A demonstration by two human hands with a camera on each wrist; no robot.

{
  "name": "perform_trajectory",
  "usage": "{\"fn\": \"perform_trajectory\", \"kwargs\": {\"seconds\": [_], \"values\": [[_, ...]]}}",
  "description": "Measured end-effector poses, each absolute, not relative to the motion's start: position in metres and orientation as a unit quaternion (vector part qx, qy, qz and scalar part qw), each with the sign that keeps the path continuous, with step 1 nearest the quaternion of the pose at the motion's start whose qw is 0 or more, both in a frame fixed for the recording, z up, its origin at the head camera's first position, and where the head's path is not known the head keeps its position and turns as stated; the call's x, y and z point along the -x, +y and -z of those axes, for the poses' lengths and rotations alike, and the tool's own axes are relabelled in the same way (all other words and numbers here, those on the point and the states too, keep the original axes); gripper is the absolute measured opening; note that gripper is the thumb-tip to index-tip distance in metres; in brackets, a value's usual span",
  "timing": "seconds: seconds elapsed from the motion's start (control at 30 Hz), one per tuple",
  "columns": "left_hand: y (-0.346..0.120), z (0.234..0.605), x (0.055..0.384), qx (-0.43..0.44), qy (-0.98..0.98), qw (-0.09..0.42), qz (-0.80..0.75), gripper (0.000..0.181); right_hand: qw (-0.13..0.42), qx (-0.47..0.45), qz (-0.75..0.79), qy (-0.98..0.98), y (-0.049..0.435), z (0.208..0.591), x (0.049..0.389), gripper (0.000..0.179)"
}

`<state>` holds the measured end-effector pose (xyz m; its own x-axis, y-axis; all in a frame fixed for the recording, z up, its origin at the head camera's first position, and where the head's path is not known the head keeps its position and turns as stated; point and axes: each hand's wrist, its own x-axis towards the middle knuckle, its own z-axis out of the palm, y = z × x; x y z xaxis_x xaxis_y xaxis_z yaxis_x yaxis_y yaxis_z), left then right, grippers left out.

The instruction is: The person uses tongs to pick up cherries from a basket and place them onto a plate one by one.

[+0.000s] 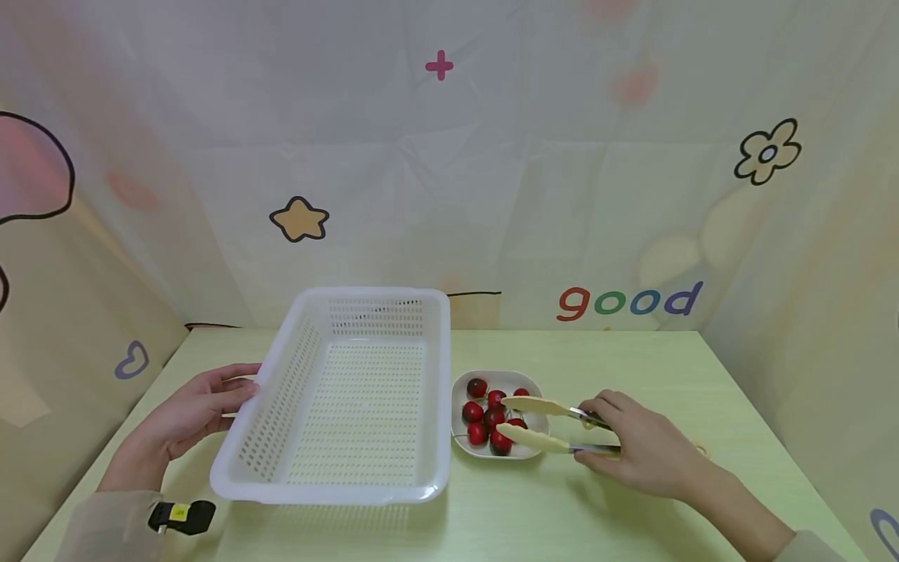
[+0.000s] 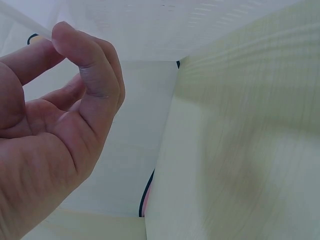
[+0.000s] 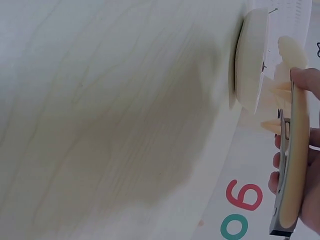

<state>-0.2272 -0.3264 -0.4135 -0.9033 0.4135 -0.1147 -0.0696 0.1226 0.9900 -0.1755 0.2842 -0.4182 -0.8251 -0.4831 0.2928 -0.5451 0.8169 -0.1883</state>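
A white perforated plastic basket (image 1: pixel 351 493) stands tilted a little at the centre-left. My left hand (image 1: pixel 207 406) pinches its left rim between thumb and fingers, also seen in the left wrist view. To the right lies a small white dish (image 1: pixel 460 446) with several red cherries (image 1: pixel 495 418), some with stems. My right hand (image 1: pixel 635 445) grips cream-coloured tongs (image 1: pixel 537 439) with metal arms. The tongs' two tips are spread apart over the cherries; nothing visible is held between them. In the right wrist view the dish's side hides most of the cherries.
The pale green table (image 1: pixel 604 515) reaches back to a patterned curtain (image 1: pixel 492 195) with printed shapes and letters. Curtain sides close in at left and right. A black band device (image 1: pixel 181 517) sits at the left wrist.
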Motion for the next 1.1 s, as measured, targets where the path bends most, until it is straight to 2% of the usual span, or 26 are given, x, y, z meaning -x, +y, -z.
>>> {"fn": "perform_trajectory", "kwargs": {"seconds": [0.4, 0.57, 0.77, 1.1], "values": [[-0.326, 0.412, 0.226, -0.112, 0.731, 0.185, -0.647, 0.061, 0.11, -0.192, -0.136, -0.966, 0.291, 0.413, 0.178, 0.052], [-0.326, 0.412, 0.227, -0.111, 0.732, 0.186, -0.646, 0.061, 0.086, -0.139, -0.141, -0.976, 0.293, 0.412, 0.182, 0.058], [-0.324, 0.41, 0.228, -0.115, 0.729, 0.188, -0.649, 0.06, 0.051, -0.069, -0.162, -0.983, 0.296, 0.415, 0.19, 0.05], [-0.325, 0.411, 0.226, -0.104, 0.733, 0.186, -0.645, 0.061, 0.007, -0.015, -0.207, -0.978, 0.304, 0.43, 0.2, 0.059]]}}
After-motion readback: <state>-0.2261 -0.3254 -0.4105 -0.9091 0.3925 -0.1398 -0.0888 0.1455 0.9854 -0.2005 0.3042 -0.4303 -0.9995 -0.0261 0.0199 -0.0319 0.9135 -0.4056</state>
